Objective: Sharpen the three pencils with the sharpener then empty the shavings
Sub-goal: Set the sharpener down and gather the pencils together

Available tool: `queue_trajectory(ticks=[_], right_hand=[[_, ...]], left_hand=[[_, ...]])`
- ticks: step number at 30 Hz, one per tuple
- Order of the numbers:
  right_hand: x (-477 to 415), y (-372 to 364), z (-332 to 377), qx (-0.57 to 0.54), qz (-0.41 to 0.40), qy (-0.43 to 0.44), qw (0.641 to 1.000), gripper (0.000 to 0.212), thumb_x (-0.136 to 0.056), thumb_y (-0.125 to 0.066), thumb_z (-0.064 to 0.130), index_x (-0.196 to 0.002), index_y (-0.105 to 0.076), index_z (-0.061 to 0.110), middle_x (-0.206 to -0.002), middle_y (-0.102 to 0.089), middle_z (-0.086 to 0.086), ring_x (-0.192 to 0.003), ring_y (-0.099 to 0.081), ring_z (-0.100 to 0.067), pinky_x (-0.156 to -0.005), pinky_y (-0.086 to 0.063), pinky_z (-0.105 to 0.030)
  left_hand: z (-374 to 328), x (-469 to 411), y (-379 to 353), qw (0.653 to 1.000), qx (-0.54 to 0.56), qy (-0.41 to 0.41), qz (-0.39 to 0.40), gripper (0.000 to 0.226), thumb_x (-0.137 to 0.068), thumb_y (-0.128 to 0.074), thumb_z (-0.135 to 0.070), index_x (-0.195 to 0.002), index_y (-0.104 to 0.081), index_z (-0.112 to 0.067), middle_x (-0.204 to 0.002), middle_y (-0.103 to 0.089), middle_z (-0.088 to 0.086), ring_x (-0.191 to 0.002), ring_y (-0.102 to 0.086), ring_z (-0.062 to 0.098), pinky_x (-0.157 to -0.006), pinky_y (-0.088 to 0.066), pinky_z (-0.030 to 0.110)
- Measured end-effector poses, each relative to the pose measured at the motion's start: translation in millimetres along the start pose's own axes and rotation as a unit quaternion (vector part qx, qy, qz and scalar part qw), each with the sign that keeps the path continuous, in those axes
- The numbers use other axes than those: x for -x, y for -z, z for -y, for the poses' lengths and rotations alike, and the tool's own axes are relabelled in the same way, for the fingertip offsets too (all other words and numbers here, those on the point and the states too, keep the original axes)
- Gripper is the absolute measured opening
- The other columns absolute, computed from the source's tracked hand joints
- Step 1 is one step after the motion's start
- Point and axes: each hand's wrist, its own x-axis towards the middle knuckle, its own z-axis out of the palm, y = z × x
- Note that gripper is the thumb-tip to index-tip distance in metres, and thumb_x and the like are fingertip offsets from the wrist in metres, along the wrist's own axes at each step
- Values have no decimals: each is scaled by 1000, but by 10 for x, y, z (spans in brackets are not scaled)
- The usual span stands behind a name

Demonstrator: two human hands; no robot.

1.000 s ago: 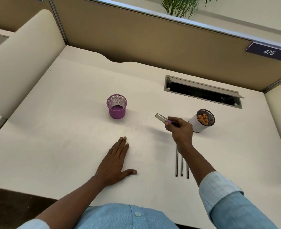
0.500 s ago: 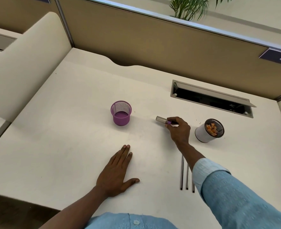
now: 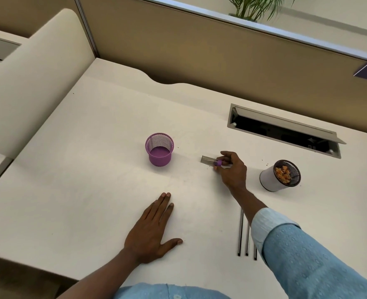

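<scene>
My right hand (image 3: 232,169) pinches a small sharpener (image 3: 210,161) with a clear case and a purple cap, low over the desk between the two cups. Three dark pencils (image 3: 246,234) lie side by side on the desk near me, partly hidden under my right forearm. A white cup (image 3: 271,178) with a dark mesh rim stands to the right and holds orange shavings (image 3: 283,172). My left hand (image 3: 152,229) rests flat on the desk, fingers straight, holding nothing.
A purple mesh cup (image 3: 159,149) stands left of the sharpener with nothing showing inside it. An open cable slot (image 3: 284,130) is set into the desk at the back right. Partition walls close the back and left.
My right hand has carried the sharpener leftward, away from the white cup, and lowered it towards the desk. The left hand stays flat. The camera has shifted.
</scene>
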Motion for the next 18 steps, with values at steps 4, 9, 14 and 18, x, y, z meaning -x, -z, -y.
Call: queue_trajectory(ticks=[4,9,14,18], right_hand=[[-14,-18,16,9,7,0,1000,63,-67,-90,0,-123,-68,21,-102,-78,4,-97,-72,-17,-91,-57,-32],[-40,-35,-45,63,15,34,997,66,-63,-91,6,-122,-68,23,-103,-76,5,-100,-68,-21,-95,-55,-39],[-39,-32,-39,83,13,50,995,68,-61,-90,4,-122,-67,22,-101,-72,10,-102,-64,-23,-95,-52,-40],[-37,-7,-45,91,15,54,994,70,-61,-91,6,-124,-66,23,-102,-71,8,-101,-60,-22,-93,-51,-38]], left_hand=[[-5,-2,11,1000,-1,0,-2,103,-97,-44,-83,-168,-25,-11,-180,-4,6,-168,-2,22,-131,-15,39],[-11,-4,11,1000,0,-3,-3,102,-97,-45,-82,-168,-26,-11,-180,-6,7,-168,-4,23,-131,-16,40],[-10,-3,22,1000,3,-2,2,102,-97,-43,-82,-168,-24,-11,-181,-3,7,-168,-2,23,-131,-17,41],[-7,-5,22,1000,7,-6,-1,102,-97,-44,-81,-168,-25,-10,-180,-4,7,-168,-3,23,-131,-17,41]])
